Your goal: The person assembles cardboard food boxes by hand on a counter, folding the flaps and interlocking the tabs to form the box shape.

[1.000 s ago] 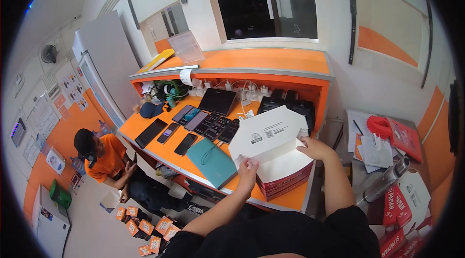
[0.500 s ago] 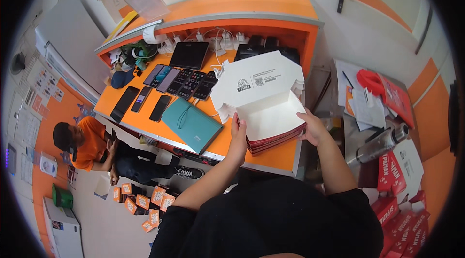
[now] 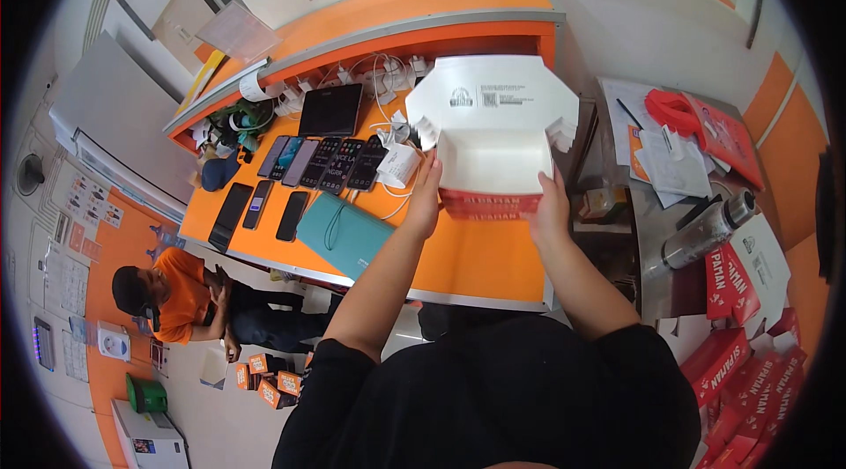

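Note:
Both my hands hold a nested stack of red cardboard food boxes (image 3: pixel 492 161) over the orange counter. The white inside of the top box faces me, and its white lid stands raised at the back with small print on it. My left hand (image 3: pixel 425 198) grips the left side, fingers partly hidden behind the cardboard. On the right side my right hand (image 3: pixel 551 207) is closed over the wall in the same way. Just left of the stack lies a small white printed box or paper (image 3: pixel 398 166). A teal folder with an elastic cord (image 3: pixel 344 233) lies nearer my left forearm.
Several phones (image 3: pixel 337 166) and a black tablet (image 3: pixel 330 110) lie on the counter (image 3: pixel 480 262). A side table at right bears papers and a steel bottle (image 3: pixel 709 229). Red boxes (image 3: pixel 740 398) pile up below it. A person in an orange shirt (image 3: pixel 181 293) sits at left.
The box stack has turned from a slant to nearly square with me and moved away from the counter's front edge. Its red front now shows. My view has shifted too.

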Available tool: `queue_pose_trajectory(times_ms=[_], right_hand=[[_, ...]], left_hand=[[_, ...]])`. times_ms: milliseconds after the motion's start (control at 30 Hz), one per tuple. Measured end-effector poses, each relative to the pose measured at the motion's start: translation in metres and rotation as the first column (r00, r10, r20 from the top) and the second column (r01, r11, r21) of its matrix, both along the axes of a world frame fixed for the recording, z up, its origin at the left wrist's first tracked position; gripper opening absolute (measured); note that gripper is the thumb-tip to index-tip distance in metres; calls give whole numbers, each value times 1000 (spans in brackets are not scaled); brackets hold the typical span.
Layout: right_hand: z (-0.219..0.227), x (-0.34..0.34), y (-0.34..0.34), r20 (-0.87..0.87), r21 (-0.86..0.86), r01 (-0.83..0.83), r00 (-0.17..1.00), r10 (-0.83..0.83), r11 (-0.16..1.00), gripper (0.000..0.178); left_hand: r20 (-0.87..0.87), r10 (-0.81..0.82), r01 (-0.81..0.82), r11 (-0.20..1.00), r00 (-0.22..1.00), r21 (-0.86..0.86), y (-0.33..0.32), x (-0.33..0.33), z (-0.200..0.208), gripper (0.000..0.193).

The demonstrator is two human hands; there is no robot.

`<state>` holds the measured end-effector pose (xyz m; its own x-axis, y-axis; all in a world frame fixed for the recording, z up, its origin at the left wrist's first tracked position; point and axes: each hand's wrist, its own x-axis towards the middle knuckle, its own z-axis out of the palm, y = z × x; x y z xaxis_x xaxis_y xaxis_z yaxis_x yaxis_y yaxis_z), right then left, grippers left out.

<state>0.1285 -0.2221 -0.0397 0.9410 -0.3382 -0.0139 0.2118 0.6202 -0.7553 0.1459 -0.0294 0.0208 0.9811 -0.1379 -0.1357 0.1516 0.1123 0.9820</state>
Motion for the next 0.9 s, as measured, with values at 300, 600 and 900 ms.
queue_pose_trajectory(times_ms=[300, 600, 900], right_hand=[[34, 63, 22, -159, -57, 143, 976, -150, 988, 47], [89, 29, 24, 507, -848, 511, 860, -61, 141, 58], [68, 103, 93, 52, -843, 210, 948, 314, -495, 62]], left_hand=[[-42, -26, 35, 972, 999, 232, 47, -60, -56, 59], [-448, 324, -286, 946, 834, 152, 140, -247, -120, 35], [-76, 503, -475, 848, 861, 236, 141, -257, -113, 29]])
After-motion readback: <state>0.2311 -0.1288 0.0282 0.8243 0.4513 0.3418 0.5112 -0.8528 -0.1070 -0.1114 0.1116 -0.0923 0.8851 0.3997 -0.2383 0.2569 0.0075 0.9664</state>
